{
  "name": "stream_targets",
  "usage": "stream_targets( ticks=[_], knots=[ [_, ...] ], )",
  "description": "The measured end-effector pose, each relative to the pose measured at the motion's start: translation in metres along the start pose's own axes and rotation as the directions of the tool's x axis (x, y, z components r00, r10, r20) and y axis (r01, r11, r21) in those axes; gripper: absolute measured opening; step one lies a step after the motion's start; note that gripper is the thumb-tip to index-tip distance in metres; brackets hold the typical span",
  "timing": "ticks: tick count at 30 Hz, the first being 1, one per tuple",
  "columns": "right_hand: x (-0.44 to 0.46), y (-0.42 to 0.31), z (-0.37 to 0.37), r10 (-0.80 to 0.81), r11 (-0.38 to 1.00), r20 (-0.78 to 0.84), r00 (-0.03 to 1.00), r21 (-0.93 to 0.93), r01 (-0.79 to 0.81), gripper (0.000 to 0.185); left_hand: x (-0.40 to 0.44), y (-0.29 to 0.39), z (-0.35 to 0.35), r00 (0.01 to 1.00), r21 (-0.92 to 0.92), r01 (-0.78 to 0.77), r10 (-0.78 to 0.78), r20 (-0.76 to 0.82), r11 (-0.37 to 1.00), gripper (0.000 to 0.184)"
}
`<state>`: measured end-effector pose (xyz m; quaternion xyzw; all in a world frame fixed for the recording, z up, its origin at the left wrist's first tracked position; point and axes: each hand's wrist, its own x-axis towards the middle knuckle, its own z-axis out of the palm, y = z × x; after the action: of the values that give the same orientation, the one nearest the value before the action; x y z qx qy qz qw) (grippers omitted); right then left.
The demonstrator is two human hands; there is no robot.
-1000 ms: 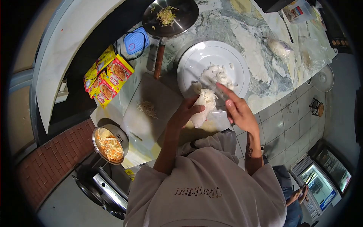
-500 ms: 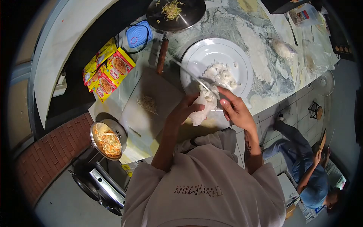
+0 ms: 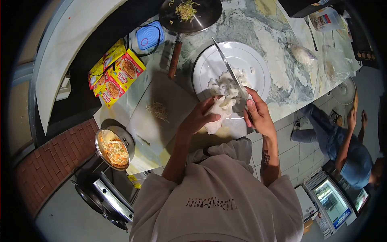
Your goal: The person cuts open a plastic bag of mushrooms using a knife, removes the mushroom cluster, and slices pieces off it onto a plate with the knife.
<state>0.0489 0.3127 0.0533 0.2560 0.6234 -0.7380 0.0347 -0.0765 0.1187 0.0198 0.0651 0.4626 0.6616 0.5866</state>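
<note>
Head view: left hand (image 3: 198, 118) grasps a pale, ragged lump of food (image 3: 219, 116), fingers curled round its left side. Lump hangs over the near rim of a white plate (image 3: 202, 66), its lower end past that rim. Right hand (image 3: 261, 115) clenched on a knife (image 3: 226, 62), fingers around the handle; blade slants up and left across the plate, tip reaching beyond the far rim. Cut white pieces (image 3: 231, 78) heaped mid-plate, one bit apart toward the right rim.

Plate sits near the front edge of the marble counter (image 3: 258, 26). To its right, a broad strip of bare marble runs as far as a clear bag (image 3: 302, 54). Left side tighter: frying pan (image 3: 201, 23) above, wooden handle (image 3: 175, 60) pointing down, tip near a pale board (image 3: 171, 94) with scattered shreds (image 3: 157, 111). Yellow-red packets (image 3: 117, 78) and blue box (image 3: 148, 36) line the left edge. Beyond the right edge, tiled floor (image 3: 288, 161) and another person (image 3: 354, 159).
</note>
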Motion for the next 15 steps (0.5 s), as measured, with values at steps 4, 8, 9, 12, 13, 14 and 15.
stream_targets(
  ticks=[4,8,9,12,13,14,15],
  knots=[
    [0.0,-0.004,0.0,0.034,0.995,0.083,0.996,0.085,-0.041,0.047,0.002,0.002,0.002,0.997,0.044,-0.013,0.01,0.078,0.999,0.067],
    [0.004,0.007,0.003,0.085,0.99,0.094,0.992,0.107,-0.095,0.048,0.0,0.004,0.005,0.997,0.15,0.043,-0.053,0.063,0.988,0.065],
    [0.004,0.006,0.003,0.085,0.99,0.095,0.992,0.106,-0.095,0.048,0.0,0.003,0.006,0.997,0.15,0.042,-0.051,0.062,0.988,0.065],
    [0.003,0.002,-0.001,0.089,0.978,0.143,0.986,0.174,-0.113,0.048,-0.001,0.001,0.007,0.998,0.116,0.042,-0.048,0.05,0.992,0.061],
    [0.002,0.002,-0.004,0.103,0.973,0.203,0.974,0.181,-0.141,0.048,0.0,0.0,0.005,0.997,0.08,0.059,-0.062,0.042,0.995,0.06],
    [0.002,0.002,-0.005,0.116,0.968,0.26,0.959,0.187,-0.168,0.047,0.001,-0.001,0.004,0.996,0.045,0.075,-0.076,0.036,0.996,0.059],
    [0.002,0.002,-0.005,0.118,0.968,0.26,0.958,0.187,-0.17,0.047,0.001,0.0,0.004,0.996,0.043,0.077,-0.078,0.036,0.996,0.059]
  ],
)
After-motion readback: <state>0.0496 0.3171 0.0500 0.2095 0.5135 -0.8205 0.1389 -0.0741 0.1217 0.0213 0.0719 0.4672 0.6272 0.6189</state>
